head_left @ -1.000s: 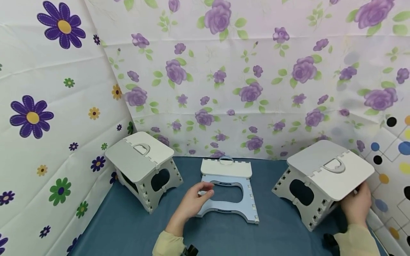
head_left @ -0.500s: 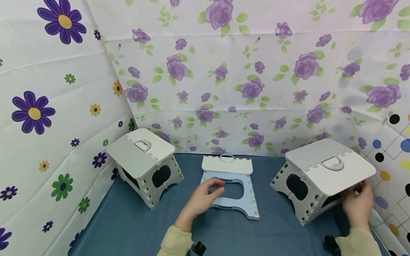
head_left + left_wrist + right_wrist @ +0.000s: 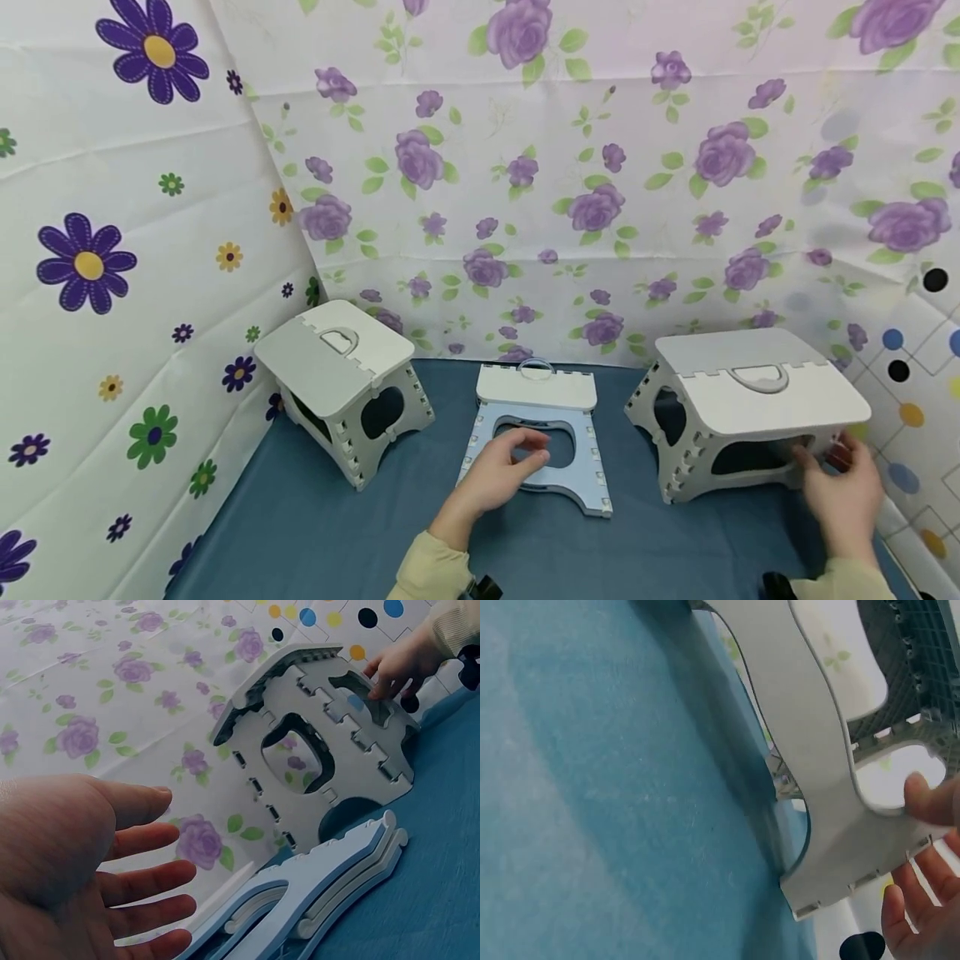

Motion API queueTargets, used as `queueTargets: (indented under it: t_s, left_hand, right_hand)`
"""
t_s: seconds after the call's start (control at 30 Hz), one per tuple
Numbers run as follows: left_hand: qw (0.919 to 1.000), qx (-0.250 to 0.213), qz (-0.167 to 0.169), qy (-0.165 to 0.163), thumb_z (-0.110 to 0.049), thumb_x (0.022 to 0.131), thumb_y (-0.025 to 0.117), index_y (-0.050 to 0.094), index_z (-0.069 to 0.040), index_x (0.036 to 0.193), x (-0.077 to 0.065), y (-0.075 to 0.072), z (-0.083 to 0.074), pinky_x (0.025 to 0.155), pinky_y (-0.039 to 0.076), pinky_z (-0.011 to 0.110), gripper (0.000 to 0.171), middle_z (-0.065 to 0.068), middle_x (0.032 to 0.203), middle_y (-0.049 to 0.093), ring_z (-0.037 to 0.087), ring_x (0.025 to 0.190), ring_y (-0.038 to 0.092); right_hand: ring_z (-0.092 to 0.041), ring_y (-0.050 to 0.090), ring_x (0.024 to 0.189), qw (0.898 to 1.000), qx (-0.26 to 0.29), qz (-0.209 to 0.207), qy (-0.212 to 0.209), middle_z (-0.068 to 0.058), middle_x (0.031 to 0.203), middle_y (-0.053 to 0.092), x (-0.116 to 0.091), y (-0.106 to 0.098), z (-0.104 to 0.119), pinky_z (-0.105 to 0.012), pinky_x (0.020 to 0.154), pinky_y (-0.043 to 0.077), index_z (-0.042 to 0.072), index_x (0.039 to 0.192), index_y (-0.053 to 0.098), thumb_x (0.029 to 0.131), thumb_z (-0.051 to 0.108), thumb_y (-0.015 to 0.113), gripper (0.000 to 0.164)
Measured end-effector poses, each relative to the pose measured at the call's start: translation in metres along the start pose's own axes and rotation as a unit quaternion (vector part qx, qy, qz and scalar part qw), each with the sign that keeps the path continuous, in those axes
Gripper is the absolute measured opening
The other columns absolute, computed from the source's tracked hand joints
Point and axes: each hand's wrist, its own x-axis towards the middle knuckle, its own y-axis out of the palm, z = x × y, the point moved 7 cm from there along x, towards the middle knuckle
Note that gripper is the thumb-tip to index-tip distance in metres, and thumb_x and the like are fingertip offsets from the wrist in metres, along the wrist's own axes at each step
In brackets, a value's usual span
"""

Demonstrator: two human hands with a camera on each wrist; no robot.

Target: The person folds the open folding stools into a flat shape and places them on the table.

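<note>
On the right stands an unfolded grey-and-white folding stool, its long side facing front. My right hand grips its right front corner. In the right wrist view, the thumb lies over the leg panel beside its cutout, with the fingers around the panel's outer edge. My left hand, fingers apart and holding nothing, hovers over a folded light-blue folding stool with a white section at its far end. The left wrist view shows that folded stool just past the left fingertips.
Another unfolded grey-and-white stool stands at the left, by the daisy-patterned cloth. A blue cloth covers the table. Rose-patterned cloth hangs behind, and dotted cloth hangs at the right.
The right-hand stool has been turned, so its long side now faces front, with my right hand staying at its corner. My left hand has drifted right over the folded blue stool.
</note>
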Motion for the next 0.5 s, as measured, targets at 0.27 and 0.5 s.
queueTargets:
  t_s: [0.27, 0.5]
  left_hand:
    - [0.9997, -0.007, 0.025, 0.001, -0.035, 0.111, 0.063, 0.068, -0.012, 0.140, 0.005, 0.018, -0.009, 0.097, 0.053, 0.038, 0.038, -0.006, 0.129, 0.067, 0.017, 0.121, 0.062]
    - [0.9987, 0.005, 0.050, 0.004, -0.036, 0.111, 0.063, 0.068, -0.012, 0.141, 0.014, 0.040, -0.015, 0.098, 0.053, 0.036, 0.039, 0.002, 0.134, 0.069, 0.014, 0.122, 0.063]
  right_hand:
    - [-0.056, 0.042, 0.139, 0.997, -0.021, 0.071, -0.007, -0.038, 0.154, 0.044, -0.004, 0.005, -0.019, -0.070, 0.110, 0.037, -0.003, 0.162, 0.037, 0.106, 0.039, 0.064, 0.075]
    - [-0.057, 0.042, 0.139, 0.990, -0.015, 0.138, 0.016, -0.042, 0.156, 0.038, -0.002, 0.017, -0.033, -0.069, 0.107, 0.040, -0.005, 0.166, 0.022, 0.104, 0.043, 0.067, 0.091]
